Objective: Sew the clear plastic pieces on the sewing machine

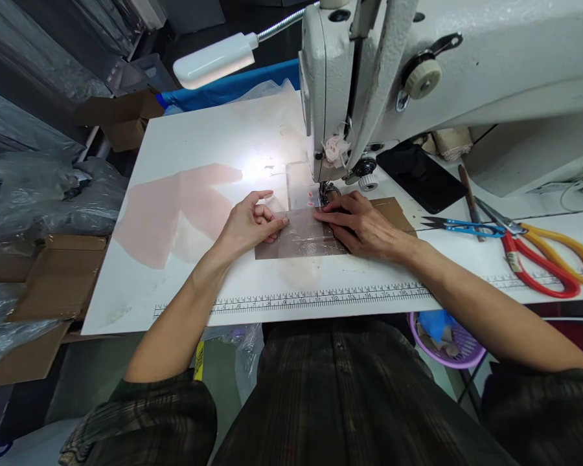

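A piece of sheer pale fabric [298,236] lies below the needle area of the sewing machine [326,188], partly over a flat brown sheet [267,250]. My left hand [250,223] is at the fabric's left side, thumb and curled fingers pinched together on its edge, the index finger stretched out above. My right hand [362,226] rests with fingers extended and flat on the fabric's right part, just in front of the presser foot. Its palm hides some of the brown sheet. Pale pink sheer cut pieces [150,207] lie spread on the table, left of my left hand.
Orange- and red-handled scissors [539,249], blue thread snips [466,226] and a black phone [420,171] lie to the right. A printed ruler [315,299] runs along the front edge of the white table [126,294]. A white lamp [216,61] hangs over the back.
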`<act>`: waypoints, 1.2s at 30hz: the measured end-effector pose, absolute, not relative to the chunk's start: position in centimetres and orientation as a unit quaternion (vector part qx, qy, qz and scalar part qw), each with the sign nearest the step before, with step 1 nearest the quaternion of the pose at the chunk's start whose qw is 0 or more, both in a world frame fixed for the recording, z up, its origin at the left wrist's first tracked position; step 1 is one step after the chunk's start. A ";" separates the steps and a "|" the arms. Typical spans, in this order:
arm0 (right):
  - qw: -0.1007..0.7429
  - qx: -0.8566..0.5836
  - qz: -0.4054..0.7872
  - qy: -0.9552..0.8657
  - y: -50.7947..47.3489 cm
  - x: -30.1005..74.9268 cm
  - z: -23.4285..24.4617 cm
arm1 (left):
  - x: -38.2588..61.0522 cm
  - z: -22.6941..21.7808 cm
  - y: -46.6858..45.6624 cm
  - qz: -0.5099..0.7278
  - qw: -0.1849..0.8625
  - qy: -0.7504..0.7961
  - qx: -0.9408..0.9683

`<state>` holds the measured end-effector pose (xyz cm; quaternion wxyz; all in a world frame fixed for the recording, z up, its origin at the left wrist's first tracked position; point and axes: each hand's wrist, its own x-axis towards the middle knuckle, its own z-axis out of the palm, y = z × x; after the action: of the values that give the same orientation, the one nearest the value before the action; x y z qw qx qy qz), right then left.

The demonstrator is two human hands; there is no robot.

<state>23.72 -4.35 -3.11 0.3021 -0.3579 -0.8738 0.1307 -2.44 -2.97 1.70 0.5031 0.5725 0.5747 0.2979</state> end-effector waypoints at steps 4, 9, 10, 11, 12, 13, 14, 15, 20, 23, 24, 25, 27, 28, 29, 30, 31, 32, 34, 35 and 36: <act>0.304 -0.357 0.130 -0.874 -4.4 23.8 -3.0 | -2.6 1.6 -2.9 0.296 0.508 0.575 0.568; 0.301 -0.360 0.136 -0.872 -4.3 23.8 -2.8 | -2.8 1.5 -2.8 0.294 0.507 0.573 0.573; 0.302 -0.362 0.143 -0.870 -4.2 23.9 -2.7 | -2.8 1.5 -2.8 0.293 0.508 0.573 0.573; 0.303 -0.365 0.152 -0.867 -4.2 24.1 -2.6 | -2.8 1.5 -2.8 0.293 0.509 0.573 0.571; 0.306 -0.369 0.163 -0.862 -4.2 24.2 -2.4 | -2.8 1.5 -2.8 0.293 0.511 0.573 0.570; 0.309 -0.372 0.174 -0.858 -4.2 24.4 -2.2 | -2.7 1.6 -2.8 0.293 0.512 0.574 0.568; 0.312 -0.372 0.182 -0.855 -4.2 24.6 -2.1 | -2.7 1.7 -2.9 0.292 0.513 0.576 0.566; 0.314 -0.369 0.186 -0.855 -4.2 24.7 -1.9 | -2.7 1.7 -2.9 0.291 0.513 0.577 0.565; 0.278 -0.320 0.156 -0.892 -4.6 24.8 -1.7 | -2.6 1.8 -2.9 0.290 0.512 0.580 0.563; 0.254 -0.318 0.131 -0.904 -4.8 24.8 -1.8 | -2.5 1.7 -2.9 0.293 0.512 0.580 0.562; 0.250 -0.319 0.128 -0.905 -4.8 24.8 -1.8 | -2.5 1.7 -2.9 0.293 0.512 0.581 0.561; 0.247 -0.320 0.127 -0.906 -4.8 24.8 -1.9 | -2.5 1.7 -2.9 0.294 0.511 0.582 0.560; 0.245 -0.324 0.127 -0.905 -4.9 24.8 -1.9 | -2.5 1.7 -2.9 0.292 0.511 0.584 0.559; 0.245 -0.326 0.127 -0.904 -4.9 24.8 -1.9 | -2.5 1.6 -3.0 0.289 0.512 0.583 0.560; 0.245 -0.327 0.128 -0.904 -4.9 24.7 -1.8 | -2.6 1.6 -3.0 0.284 0.511 0.582 0.565; 0.245 -0.328 0.130 -0.903 -4.9 24.7 -1.8 | -2.6 1.7 -3.0 0.284 0.499 0.581 0.577; 0.245 -0.330 0.132 -0.902 -4.9 24.7 -1.8 | -2.6 1.7 -3.0 0.293 0.465 0.584 0.597; 0.245 -0.330 0.134 -0.902 -4.9 24.7 -1.8 | -2.5 1.7 -3.0 0.311 0.406 0.589 0.626; 0.246 -0.330 0.138 -0.901 -5.0 24.7 -1.8 | -2.3 1.7 -3.0 0.341 0.232 0.584 0.699; 0.248 -0.329 0.139 -0.901 -5.0 24.7 -1.8 | -2.0 1.6 -2.9 0.339 0.145 0.565 0.738; 0.250 -0.328 0.138 -0.900 -5.0 24.7 -1.8 | -1.7 1.6 -2.7 0.319 0.078 0.535 0.778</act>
<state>24.66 -4.99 -1.78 0.2504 -0.3282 -0.9003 0.1379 -1.69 -2.70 1.58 0.0781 0.7784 0.5348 0.3193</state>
